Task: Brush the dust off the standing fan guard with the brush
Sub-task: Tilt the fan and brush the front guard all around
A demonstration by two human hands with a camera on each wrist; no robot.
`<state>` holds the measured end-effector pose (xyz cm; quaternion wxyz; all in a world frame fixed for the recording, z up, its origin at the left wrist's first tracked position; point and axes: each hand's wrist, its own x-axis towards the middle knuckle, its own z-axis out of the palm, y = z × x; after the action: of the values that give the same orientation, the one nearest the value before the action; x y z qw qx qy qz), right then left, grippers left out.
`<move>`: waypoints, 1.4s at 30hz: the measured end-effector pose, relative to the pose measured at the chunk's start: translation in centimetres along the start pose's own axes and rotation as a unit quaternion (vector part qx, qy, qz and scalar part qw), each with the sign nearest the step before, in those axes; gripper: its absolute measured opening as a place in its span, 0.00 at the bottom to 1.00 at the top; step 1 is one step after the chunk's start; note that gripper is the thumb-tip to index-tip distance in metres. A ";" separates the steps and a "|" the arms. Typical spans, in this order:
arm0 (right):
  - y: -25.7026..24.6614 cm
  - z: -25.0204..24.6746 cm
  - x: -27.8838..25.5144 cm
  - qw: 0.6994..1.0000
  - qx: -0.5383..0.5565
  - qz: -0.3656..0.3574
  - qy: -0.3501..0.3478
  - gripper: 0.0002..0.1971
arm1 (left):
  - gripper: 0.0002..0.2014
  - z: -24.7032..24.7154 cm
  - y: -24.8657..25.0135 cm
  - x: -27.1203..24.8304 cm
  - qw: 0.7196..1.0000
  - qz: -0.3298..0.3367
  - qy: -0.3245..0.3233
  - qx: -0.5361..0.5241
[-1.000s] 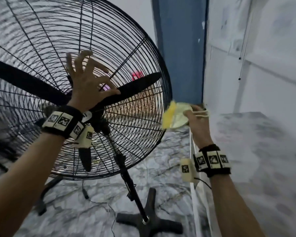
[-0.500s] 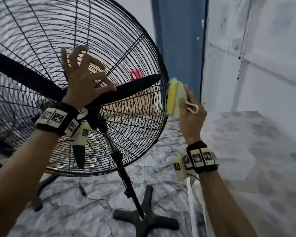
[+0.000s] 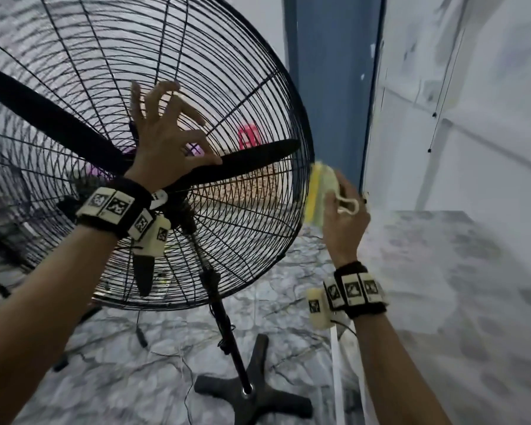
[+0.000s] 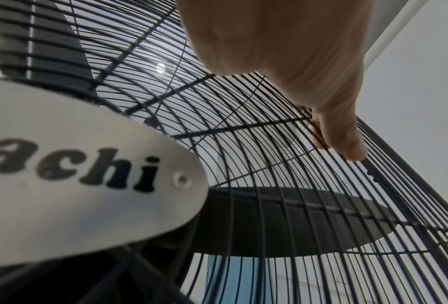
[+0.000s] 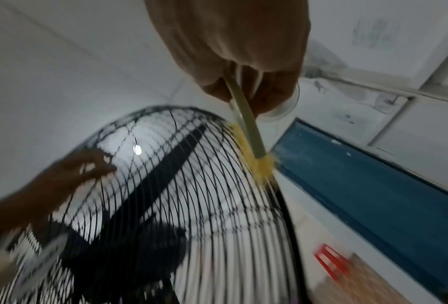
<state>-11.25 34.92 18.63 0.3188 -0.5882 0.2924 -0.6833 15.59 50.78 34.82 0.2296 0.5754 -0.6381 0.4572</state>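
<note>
Marbled grey floor [image 3: 288, 332] and white walls, with a blue door [image 3: 331, 87] behind, frame the scene. Most of the left and centre is filled by the standing fan [image 3: 227, 326] on its cross-shaped foot, and its round black wire guard [image 3: 252, 87] is tilted, the front face turned toward the person. Three dark blades [image 3: 258, 153] are seen behind the wires, and a silver badge [image 4: 75, 195] sits at the hub.

The guard is steadied by the left hand [image 3: 163, 148], whose spread, bent fingertips are pressed on the wires near the centre; nothing is grasped, so that grip is released. The brush [image 3: 321, 191] is held in the right hand [image 3: 345, 222], fingers clenched round its pale handle (a loop of the handle pokes out above the knuckles).

Seen from the right wrist, the yellow bristles [image 5: 254, 162] are laid against the outer rim at the guard's right edge. The brush's long axis runs away from the hand along the rim, and the guard lies to the left of that hand. The right hand is the nearer one to the rim, so the next stroke would probably be drawn along the rim or inward across the wires toward the hub.
</note>
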 end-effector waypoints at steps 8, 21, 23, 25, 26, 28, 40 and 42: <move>-3.2 -0.2 4.0 0.981 0.045 0.187 -0.010 0.08 | 0.20 -0.4 0.7 -0.1 0.998 -0.044 0.008 -0.047; -1.3 0.6 4.6 0.944 0.167 0.284 0.000 0.06 | 0.16 -0.9 -0.3 0.0 0.999 -0.007 0.043 0.005; -1.1 0.5 4.5 0.925 0.206 0.320 0.016 0.05 | 0.14 -1.0 -0.5 -0.3 0.999 -0.006 0.036 -0.020; 0.7 0.3 1.9 0.897 0.176 0.406 -0.003 0.02 | 0.16 -0.8 -0.6 -0.4 0.999 -0.004 0.031 -0.007; 2.0 0.1 0.3 0.885 0.149 0.441 -0.026 0.00 | 0.17 -0.9 -0.7 -0.3 1.000 -0.010 0.029 0.007; 3.7 -0.1 -1.8 0.881 0.100 0.459 -0.058 0.06 | 0.18 -0.8 -1.0 -0.3 0.999 -0.016 0.033 0.001; -7.6 2.1 5.9 0.980 -0.012 0.157 0.121 0.15 | 0.39 -3.3 -2.8 -0.9 0.992 0.081 -0.089 0.042; -7.8 2.5 5.8 0.966 0.010 0.208 0.151 0.13 | 0.44 -3.8 -3.4 -0.9 0.989 0.102 -0.101 0.040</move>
<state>-10.12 35.25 28.56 0.4116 -0.4011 0.4460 -0.6861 18.14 54.77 36.98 0.0929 0.5588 -0.6945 0.4436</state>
